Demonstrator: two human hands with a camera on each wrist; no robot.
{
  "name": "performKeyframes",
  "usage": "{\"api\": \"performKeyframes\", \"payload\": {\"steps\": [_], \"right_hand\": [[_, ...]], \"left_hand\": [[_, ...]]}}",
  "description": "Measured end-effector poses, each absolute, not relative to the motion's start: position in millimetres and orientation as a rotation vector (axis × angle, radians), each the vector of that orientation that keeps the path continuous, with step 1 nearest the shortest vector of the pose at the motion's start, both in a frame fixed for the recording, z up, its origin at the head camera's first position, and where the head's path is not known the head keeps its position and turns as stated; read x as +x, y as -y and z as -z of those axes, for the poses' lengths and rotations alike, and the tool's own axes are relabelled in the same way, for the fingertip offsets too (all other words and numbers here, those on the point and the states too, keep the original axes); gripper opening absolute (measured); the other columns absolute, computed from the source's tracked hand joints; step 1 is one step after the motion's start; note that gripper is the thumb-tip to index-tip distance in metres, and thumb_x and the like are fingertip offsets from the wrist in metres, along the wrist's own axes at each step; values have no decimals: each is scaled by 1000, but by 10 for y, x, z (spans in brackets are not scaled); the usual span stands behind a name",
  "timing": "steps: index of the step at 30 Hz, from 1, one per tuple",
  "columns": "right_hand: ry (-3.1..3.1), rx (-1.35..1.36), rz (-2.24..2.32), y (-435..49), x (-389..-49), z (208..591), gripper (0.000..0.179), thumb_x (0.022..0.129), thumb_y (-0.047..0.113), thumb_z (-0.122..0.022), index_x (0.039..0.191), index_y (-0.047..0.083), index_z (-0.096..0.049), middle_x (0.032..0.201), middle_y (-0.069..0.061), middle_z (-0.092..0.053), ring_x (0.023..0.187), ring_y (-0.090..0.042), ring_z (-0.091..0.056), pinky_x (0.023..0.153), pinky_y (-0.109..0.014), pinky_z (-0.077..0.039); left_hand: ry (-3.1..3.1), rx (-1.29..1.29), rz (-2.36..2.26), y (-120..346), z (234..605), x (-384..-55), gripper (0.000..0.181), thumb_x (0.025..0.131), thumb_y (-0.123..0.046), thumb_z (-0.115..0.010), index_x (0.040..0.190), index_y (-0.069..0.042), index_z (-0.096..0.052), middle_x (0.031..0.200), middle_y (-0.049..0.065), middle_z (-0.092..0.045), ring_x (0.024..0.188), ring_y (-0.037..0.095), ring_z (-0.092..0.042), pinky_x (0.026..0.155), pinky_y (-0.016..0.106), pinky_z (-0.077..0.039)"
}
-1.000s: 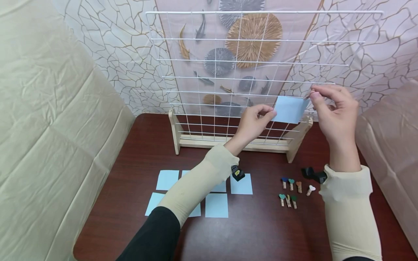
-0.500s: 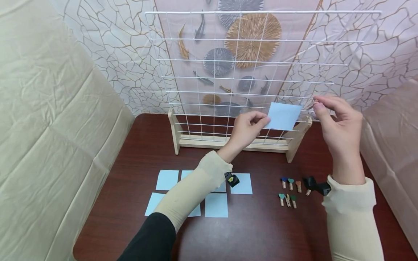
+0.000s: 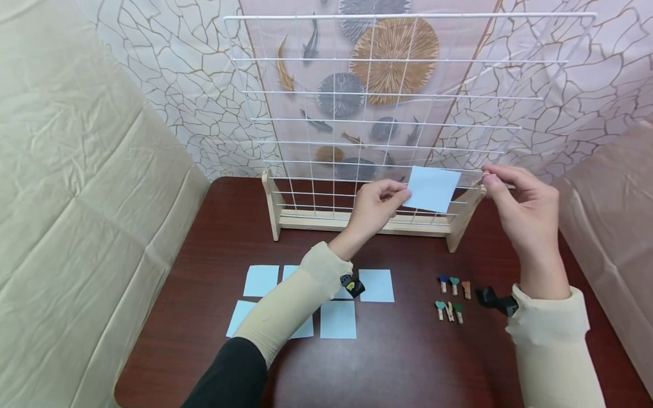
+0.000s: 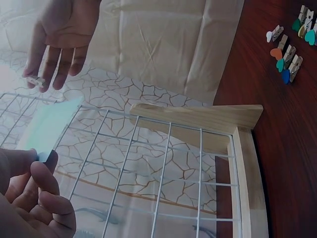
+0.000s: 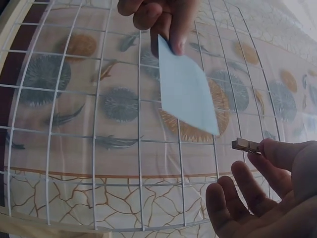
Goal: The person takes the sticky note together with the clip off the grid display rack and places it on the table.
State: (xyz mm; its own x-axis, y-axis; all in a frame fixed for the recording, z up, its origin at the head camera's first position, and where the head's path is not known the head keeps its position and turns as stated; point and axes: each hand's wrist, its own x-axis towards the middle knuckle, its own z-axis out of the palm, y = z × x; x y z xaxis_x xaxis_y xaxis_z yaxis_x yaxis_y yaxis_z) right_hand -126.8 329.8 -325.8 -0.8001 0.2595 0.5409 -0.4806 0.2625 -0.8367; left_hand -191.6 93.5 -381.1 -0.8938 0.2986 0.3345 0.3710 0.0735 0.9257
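Observation:
My left hand (image 3: 374, 207) pinches a light blue paper square (image 3: 433, 188) by its left edge, in front of the white wire grid (image 3: 326, 119). In the right wrist view the paper (image 5: 187, 89) bends slightly and its far corner hangs free. To the right of the paper, my right hand (image 3: 528, 212) pinches a small wooden clothespin (image 5: 246, 145) between thumb and forefinger. That clothespin's tip points toward the paper, with a gap between them. The other fingers of the right hand (image 5: 257, 193) are spread loosely below it.
Wooden feet (image 3: 465, 218) hold the grid up on the dark red table (image 3: 398, 362). More blue squares (image 3: 338, 320) lie in rows at front left, partly under the left sleeve. Several clothespins with coloured hearts (image 3: 449, 311) lie at right. Fabric walls (image 3: 102, 198) stand around the table.
My left hand has moved down and left with the paper, turning it to face the head camera more. The right hand has come lower, and a gap now separates it from the paper.

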Motion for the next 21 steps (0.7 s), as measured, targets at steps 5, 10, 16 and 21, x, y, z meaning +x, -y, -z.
{"api": "performKeyframes", "payload": {"steps": [5,10,16,21], "right_hand": [[1882,184,-1709,-3292,-1197,3339,17,96,-5,-71,111,-10,-78,102,-3,-80,84,-10,-70,78,-16,-54],[1979,84,-1637,-3321,-1122,3406,17,99,-2,-70,112,-7,-79,102,-2,-80,85,-10,-71,78,-17,-54],[2077,23,-1531,-3371,-1039,3489,20,100,0,-69,117,-7,-77,103,7,-79,87,-7,-70,79,-16,-52],[2150,-10,-1435,-3399,-938,3591,23,101,3,-69,120,-9,-75,100,16,-76,87,-7,-66,79,-14,-51]], "left_hand": [[2253,-718,2034,-849,3860,-1861,21,102,-15,-71,114,1,-77,93,12,-78,65,24,-64,64,23,-52],[2259,-697,2056,-770,3903,-1794,22,103,-17,-71,115,0,-77,93,11,-77,63,13,-61,63,23,-51],[2249,-666,2086,-700,3983,-1740,21,102,-14,-71,115,2,-77,95,13,-78,63,19,-61,63,23,-50],[2234,-682,2130,-657,4027,-1676,21,102,-13,-71,116,3,-76,99,14,-79,66,33,-62,66,23,-51]]}}
